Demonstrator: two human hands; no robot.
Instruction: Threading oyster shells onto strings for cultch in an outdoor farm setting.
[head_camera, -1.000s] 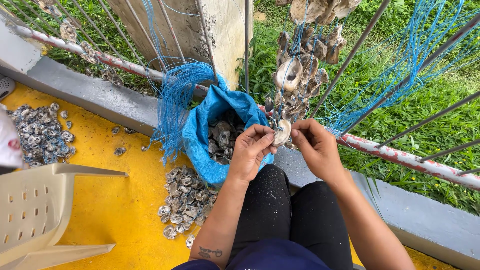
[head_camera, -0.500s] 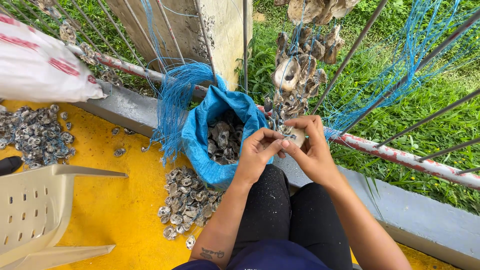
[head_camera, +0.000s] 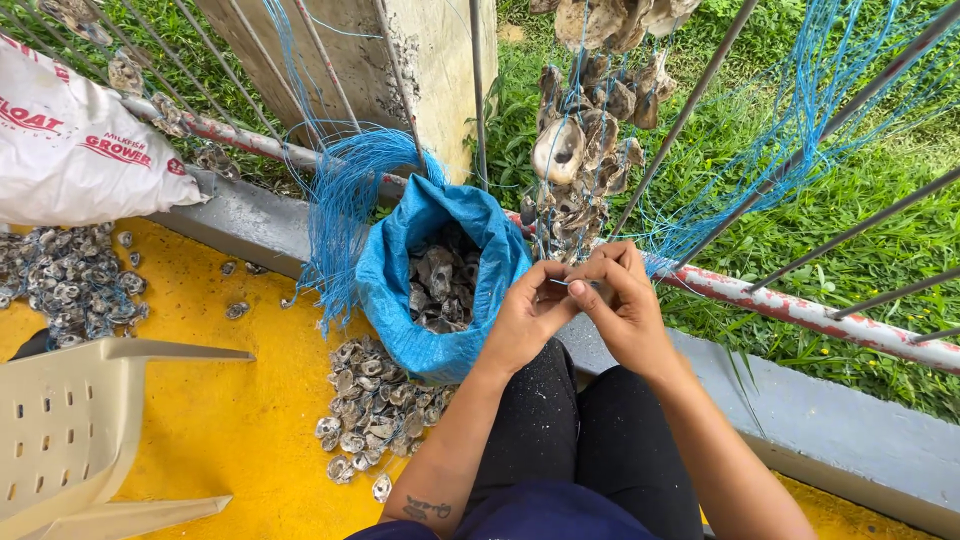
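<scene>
My left hand (head_camera: 525, 315) and my right hand (head_camera: 622, 300) meet in front of my knees, fingertips pinched together on an oyster shell (head_camera: 592, 287) and a thin blue string; the shell is mostly hidden by the fingers. Just above the hands hangs a strand of strung oyster shells (head_camera: 582, 150) tied to the railing. To the left of my left hand stands an open blue sack (head_camera: 400, 290) holding more shells. A bundle of loose blue strings (head_camera: 345, 200) hangs over the sack's left side.
A pile of loose shells (head_camera: 375, 410) lies on the yellow floor (head_camera: 230, 420) under the sack, another pile (head_camera: 70, 285) at far left. A white printed sack (head_camera: 80, 150) lies upper left, a beige plastic chair (head_camera: 70, 430) lower left. A metal railing (head_camera: 800, 300) and concrete post (head_camera: 430, 60) border grass.
My hands have drawn closer together over the shell and moved slightly down from the hanging strand. The white sack has come into view at the upper left.
</scene>
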